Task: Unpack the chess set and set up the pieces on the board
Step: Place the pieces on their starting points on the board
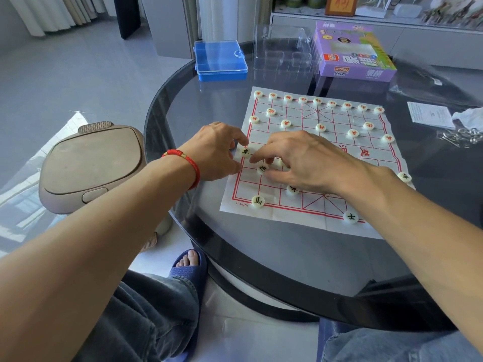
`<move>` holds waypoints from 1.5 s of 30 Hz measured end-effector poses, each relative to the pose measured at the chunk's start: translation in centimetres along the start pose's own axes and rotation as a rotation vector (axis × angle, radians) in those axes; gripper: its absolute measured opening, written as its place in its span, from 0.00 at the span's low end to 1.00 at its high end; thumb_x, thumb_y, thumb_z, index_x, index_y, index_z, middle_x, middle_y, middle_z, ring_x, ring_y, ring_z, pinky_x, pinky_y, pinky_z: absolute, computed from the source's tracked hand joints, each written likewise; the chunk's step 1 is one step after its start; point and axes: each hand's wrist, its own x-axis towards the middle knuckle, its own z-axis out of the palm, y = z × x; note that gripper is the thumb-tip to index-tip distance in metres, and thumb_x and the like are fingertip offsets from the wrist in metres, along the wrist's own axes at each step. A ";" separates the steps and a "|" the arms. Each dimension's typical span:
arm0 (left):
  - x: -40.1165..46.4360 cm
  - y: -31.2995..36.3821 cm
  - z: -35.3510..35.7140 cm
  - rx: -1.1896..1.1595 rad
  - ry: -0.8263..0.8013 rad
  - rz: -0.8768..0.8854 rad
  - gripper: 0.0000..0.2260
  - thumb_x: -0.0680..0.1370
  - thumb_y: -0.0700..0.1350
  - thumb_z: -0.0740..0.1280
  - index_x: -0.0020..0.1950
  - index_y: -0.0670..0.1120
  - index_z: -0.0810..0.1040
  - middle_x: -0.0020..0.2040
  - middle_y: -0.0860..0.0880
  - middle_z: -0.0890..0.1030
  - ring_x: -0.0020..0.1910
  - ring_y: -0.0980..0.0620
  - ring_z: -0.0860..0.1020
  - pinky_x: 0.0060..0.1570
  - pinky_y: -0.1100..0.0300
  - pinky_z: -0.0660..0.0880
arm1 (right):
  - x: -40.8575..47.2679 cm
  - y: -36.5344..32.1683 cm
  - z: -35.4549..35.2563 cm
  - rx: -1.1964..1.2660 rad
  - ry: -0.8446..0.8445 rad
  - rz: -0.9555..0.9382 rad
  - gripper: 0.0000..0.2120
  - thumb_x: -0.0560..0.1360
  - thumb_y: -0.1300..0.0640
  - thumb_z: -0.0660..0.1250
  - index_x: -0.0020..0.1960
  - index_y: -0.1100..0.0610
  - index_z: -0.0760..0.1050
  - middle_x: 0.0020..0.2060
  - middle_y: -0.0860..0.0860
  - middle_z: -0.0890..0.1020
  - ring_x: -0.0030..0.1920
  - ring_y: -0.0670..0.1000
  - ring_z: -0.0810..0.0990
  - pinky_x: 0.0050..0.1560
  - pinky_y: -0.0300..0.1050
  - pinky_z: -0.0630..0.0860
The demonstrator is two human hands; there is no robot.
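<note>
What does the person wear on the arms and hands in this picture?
Both forearms are bare, with no sleeves, gloves, rings or watch visible. The left hand has a red braided cord bracelet with a small gold bead at its wrist. The right hand wears nothing.

Paper board [308, 158] flat on glass table [261, 257]. Red-marked pieces [321, 127] fill far rows; few black-marked pieces [258, 201] scattered on near half.

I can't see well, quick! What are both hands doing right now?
Left hand: pinching a black-lettered piece at the board's left edge.
Right hand: fingers curled over pieces near the middle; a grip cannot be told.
</note>
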 end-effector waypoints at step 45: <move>-4.5 0.1 -0.8 -0.191 -0.165 -0.049 0.07 0.74 0.47 0.74 0.52 0.51 0.86 0.48 0.59 0.84 0.37 0.56 0.84 0.32 0.68 0.78 | -4.1 -0.2 0.1 -0.146 0.168 0.051 0.14 0.79 0.41 0.64 0.54 0.50 0.79 0.45 0.46 0.80 0.45 0.51 0.79 0.43 0.46 0.71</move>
